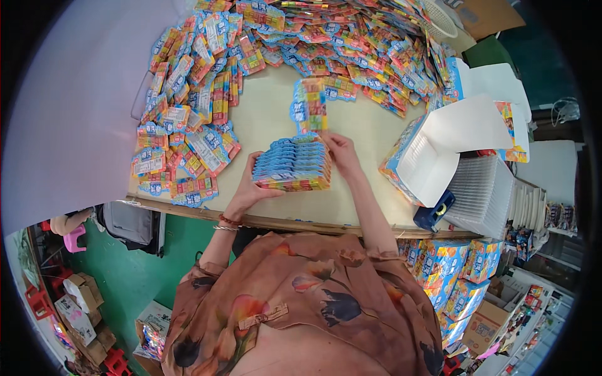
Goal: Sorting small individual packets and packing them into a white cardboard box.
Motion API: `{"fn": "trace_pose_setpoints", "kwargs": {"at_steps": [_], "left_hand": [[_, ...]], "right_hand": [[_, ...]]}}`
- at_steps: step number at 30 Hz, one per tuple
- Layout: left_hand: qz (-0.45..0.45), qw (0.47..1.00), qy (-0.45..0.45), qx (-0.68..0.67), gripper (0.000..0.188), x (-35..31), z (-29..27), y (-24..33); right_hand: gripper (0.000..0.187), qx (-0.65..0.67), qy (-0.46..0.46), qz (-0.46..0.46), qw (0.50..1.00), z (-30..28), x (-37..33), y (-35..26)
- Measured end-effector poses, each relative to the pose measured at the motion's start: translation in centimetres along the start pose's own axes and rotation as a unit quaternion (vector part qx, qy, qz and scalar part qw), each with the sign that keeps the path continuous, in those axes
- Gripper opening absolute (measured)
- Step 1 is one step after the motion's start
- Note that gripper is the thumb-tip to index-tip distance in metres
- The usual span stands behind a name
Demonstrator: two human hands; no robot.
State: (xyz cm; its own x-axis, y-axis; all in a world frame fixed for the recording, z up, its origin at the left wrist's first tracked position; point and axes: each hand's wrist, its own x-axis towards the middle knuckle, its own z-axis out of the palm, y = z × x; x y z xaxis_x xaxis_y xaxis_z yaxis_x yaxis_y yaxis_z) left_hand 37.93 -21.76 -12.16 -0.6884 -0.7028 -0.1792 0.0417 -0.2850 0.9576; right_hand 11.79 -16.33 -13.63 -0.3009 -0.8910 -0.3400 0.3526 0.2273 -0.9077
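Observation:
Close to the table's front edge, a neat stack of colourful flat packets [292, 165] with wavy blue tops leans in a row. My left hand [248, 190] is closed round its left end, thumb along the front side. My right hand [343, 154], at the stack's upper right corner, pinches a single packet [310, 106] by its lower end. That packet stands out beyond the stack, blurred by motion. Some of my right fingertips are hidden behind the packets.
A big heap of loose packets [200, 94] curves along the table's [266, 103] left and far sides. At right stand an open white-lined carton [433, 153], a stack of clear plastic trays [480, 194] and a dark blue tape dispenser [434, 212]. Printed cartons [442, 266] are piled below the table.

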Motion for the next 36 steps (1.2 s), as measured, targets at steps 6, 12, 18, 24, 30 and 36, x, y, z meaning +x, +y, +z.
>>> {"fn": "trace_pose_setpoints", "kwargs": {"at_steps": [6,12,18,24,30,36], "left_hand": [[-0.033,0.964,-0.015,-0.265,0.094,0.8,2.0,-0.8],[-0.008,0.978,-0.015,-0.208,0.09,0.6,2.4,0.0],[0.024,0.996,-0.032,0.082,0.091,0.7,0.0,2.1],[0.081,0.944,-0.123,0.294,0.09,1.7,-0.4,1.6],[0.165,0.923,-0.112,0.33,0.089,2.2,1.3,1.5],[0.166,0.939,-0.122,0.275,0.115,2.2,1.1,-0.4]], "right_hand": [[0.026,-0.045,0.032,-0.15,0.987,4.6,-4.7,3.1],[0.032,-0.3,0.112,-0.308,0.896,5.4,-6.3,5.2],[0.031,-0.283,0.021,-0.071,0.956,2.1,-6.1,1.8],[0.029,-0.15,0.25,-0.19,0.938,0.0,-5.6,-2.4],[0.029,-0.246,0.019,0.0,0.969,-1.8,-3.7,-1.3],[0.031,-0.175,-0.089,-0.063,0.978,-3.5,-4.6,-0.5]]}}
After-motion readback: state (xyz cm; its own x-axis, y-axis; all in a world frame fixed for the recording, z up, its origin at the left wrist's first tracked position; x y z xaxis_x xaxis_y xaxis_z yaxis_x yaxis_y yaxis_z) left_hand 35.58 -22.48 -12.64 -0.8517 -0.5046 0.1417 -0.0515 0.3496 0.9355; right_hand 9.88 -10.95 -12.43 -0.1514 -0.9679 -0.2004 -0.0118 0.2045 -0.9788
